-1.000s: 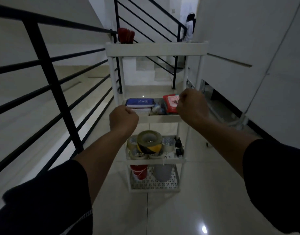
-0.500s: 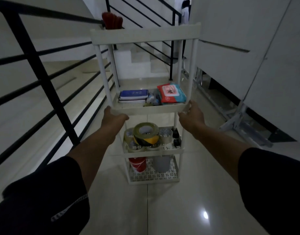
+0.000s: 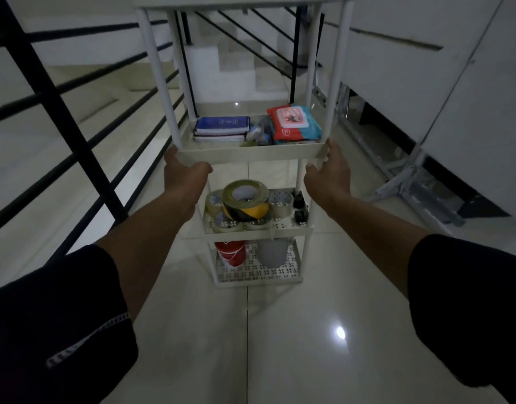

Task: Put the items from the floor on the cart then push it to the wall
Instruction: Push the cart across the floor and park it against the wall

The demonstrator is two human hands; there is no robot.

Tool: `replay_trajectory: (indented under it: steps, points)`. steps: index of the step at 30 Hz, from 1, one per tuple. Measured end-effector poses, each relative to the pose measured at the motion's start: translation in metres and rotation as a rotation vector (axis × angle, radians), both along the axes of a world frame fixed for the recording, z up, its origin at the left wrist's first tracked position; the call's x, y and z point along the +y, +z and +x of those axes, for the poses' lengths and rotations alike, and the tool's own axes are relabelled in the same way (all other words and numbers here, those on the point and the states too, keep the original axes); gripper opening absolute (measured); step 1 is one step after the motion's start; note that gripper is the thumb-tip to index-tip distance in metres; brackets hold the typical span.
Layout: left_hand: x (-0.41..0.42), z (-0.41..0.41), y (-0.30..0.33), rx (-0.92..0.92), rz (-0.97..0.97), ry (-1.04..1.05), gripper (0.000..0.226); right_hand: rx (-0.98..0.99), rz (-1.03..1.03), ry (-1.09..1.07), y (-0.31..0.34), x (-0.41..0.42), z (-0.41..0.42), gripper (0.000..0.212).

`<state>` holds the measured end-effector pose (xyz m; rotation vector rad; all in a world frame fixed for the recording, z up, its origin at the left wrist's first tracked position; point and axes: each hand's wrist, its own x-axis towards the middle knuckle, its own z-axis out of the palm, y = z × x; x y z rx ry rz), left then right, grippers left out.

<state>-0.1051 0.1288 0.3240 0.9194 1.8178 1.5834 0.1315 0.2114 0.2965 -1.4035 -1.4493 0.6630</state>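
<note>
A white tiered cart [image 3: 251,154] stands on the tiled floor in front of me. My left hand [image 3: 182,169] grips the near left corner of its second shelf. My right hand [image 3: 329,167] grips the near right corner. That shelf holds blue notebooks [image 3: 221,128] and a red pack of wipes [image 3: 293,123]. One shelf lower lie a yellow-and-black tape roll [image 3: 245,199] and several clear tape rolls. On the bottom shelf stand a red cup [image 3: 230,253] and a grey cup [image 3: 273,252]. The top shelf is cut off by the frame edge.
A black metal railing [image 3: 61,112] runs along the left of the cart. White stairs [image 3: 236,68] rise straight ahead. At the right is a white panel wall [image 3: 426,68] with a folded metal frame [image 3: 411,185] at its foot.
My hands went from raised fists to gripping the second shelf's near corners. The cart now looks closer and higher in view, with its top shelf leaving the frame.
</note>
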Motion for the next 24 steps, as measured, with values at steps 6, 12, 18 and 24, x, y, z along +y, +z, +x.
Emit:
replay_trajectory:
  steps: [6,12,18,24]
  points:
    - [-0.002,-0.007,-0.04,-0.002,-0.096,0.231,0.058,-0.054,-0.068,-0.13,-0.044,-0.008,0.015,0.058]
    - [-0.003,-0.012,-0.108,-0.059,-0.364,0.07,0.086,-0.159,-0.399,0.049,-0.101,-0.012,0.019,0.084]
    - [0.01,-0.011,-0.135,-0.092,-0.445,-0.041,0.092,-0.072,-0.519,0.121,-0.138,-0.004,0.006,0.093]
    - [0.017,-0.008,-0.147,-0.212,-0.462,-0.057,0.101,-0.012,-0.486,0.071,-0.152,-0.005,-0.006,0.101]
